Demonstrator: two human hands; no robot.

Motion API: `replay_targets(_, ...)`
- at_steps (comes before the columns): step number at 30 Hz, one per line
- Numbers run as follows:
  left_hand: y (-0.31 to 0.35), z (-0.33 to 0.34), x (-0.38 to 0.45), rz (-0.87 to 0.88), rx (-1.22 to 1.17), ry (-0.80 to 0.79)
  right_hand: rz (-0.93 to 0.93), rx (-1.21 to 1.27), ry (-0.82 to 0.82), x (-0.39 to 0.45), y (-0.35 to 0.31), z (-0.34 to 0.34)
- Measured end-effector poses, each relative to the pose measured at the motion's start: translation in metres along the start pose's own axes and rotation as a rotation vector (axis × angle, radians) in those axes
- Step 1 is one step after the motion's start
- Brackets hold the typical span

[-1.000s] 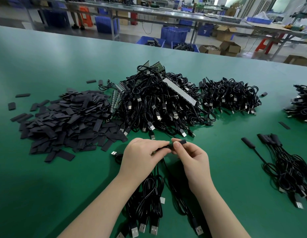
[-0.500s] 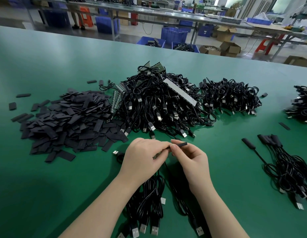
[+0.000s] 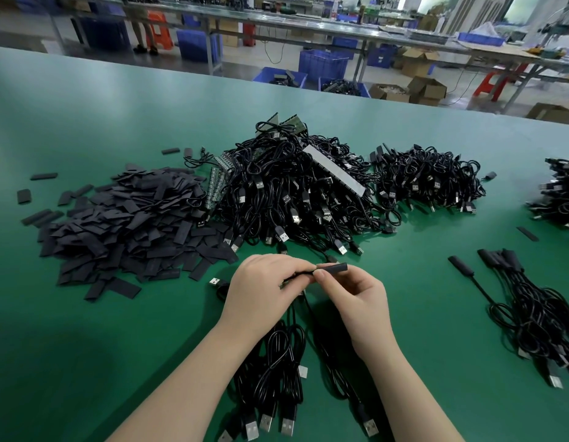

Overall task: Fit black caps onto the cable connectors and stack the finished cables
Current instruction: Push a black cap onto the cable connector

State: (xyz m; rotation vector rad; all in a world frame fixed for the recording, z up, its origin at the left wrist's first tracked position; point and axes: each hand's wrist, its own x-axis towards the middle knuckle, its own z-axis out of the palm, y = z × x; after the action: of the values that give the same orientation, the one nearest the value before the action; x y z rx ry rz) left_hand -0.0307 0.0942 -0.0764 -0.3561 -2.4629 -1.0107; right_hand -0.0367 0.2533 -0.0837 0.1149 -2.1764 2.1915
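Note:
My left hand grips the connector end of a black cable, mostly hidden inside the fist. My right hand pinches a black cap between thumb and forefinger, right at the left hand's fingertips. Several black cables hang from under my hands toward me, USB plugs at the near end. A heap of flat black caps lies to the left. A big tangle of uncapped cables sits behind my hands. Capped cables lie stacked at the right.
A second cable bundle lies behind right, another at the far right edge. Stray caps dot the green table. A loose USB plug lies left of my left hand. Benches and blue crates stand beyond the table.
The cap in my right hand has slid a little further left toward the left hand's fingers. Both hands stay in about the same place.

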Motion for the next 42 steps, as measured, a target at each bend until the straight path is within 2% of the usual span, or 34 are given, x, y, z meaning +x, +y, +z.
replay_targets(8,0.0016,0.0031,-0.0008,0.063,-0.012,0.017,-0.035,0.01,0.07,-0.0007,0.0014,0.0026)
replay_targets(17,0.0047,0.0053,-0.0006,0.042,-0.021,0.074,-0.04,0.036,0.114,-0.0005,0.0028,0.0058)
replay_targets(26,0.0025,0.0049,-0.0026,0.094,-0.064,0.093,-0.034,0.027,0.05,-0.0006,0.0023,0.0052)
replay_targets(34,0.0037,0.0073,-0.002,0.029,-0.053,0.103,-0.028,0.118,0.107,-0.0023,0.0,0.0068)
replay_targets(42,0.0023,0.0082,-0.0046,0.056,-0.128,0.134,-0.024,0.068,0.03,-0.0006,0.0018,0.0074)
